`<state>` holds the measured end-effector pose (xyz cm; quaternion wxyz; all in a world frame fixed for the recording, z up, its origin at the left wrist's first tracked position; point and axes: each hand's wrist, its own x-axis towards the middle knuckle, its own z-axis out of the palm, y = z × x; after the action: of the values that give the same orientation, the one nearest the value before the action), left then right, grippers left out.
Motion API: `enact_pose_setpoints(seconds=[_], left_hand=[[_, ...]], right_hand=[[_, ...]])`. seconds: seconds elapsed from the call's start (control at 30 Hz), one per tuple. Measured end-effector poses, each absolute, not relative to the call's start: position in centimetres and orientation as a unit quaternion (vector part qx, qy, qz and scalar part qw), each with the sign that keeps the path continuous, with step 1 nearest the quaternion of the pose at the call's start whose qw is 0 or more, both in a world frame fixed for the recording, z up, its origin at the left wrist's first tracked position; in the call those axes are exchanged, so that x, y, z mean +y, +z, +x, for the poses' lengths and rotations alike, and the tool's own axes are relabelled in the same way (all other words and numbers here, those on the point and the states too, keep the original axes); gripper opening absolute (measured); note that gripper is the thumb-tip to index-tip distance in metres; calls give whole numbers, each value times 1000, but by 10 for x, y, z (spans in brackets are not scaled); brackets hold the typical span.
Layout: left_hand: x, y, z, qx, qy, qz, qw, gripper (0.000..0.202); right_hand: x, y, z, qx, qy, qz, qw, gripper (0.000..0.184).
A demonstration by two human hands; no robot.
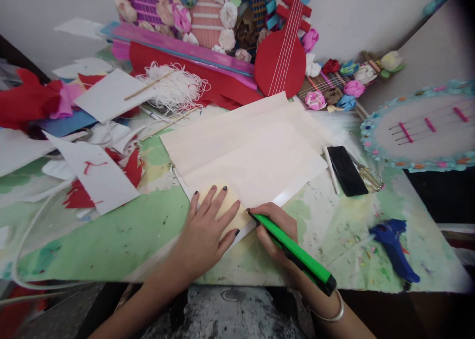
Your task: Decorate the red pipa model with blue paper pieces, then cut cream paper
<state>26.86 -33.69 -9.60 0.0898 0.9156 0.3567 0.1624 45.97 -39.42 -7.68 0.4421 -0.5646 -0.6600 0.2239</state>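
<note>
My left hand (208,227) lies flat with fingers spread on a pale yellow rounded piece (227,206) at the near corner of a large cream paper sheet (248,151). My right hand (276,232) is closed around a green cutter-style pen (297,252), whose dark tip touches the paper right beside the yellow piece and my left thumb. The cream sheet lies over a white sheet on the paint-stained green table (148,230).
A black phone (347,170) and scissors (367,175) lie right of the sheet, a blue glue gun (395,247) near the front right. Red and white paper scraps (96,175) crowd the left. Paper-flower crafts and a red paper guitar (282,52) stand at the back.
</note>
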Motion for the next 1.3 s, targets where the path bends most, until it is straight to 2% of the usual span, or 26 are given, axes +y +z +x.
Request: enact_pose_setpoints(seconds=[0.47, 1.3], left_hand=[[-337, -98, 268, 358, 164, 915, 88, 47], [-338, -96, 268, 357, 163, 915, 90, 47]], right_hand=[[-396, -83, 462, -659, 209, -563, 452, 30], [-395, -79, 460, -667, 217, -563, 437, 26]])
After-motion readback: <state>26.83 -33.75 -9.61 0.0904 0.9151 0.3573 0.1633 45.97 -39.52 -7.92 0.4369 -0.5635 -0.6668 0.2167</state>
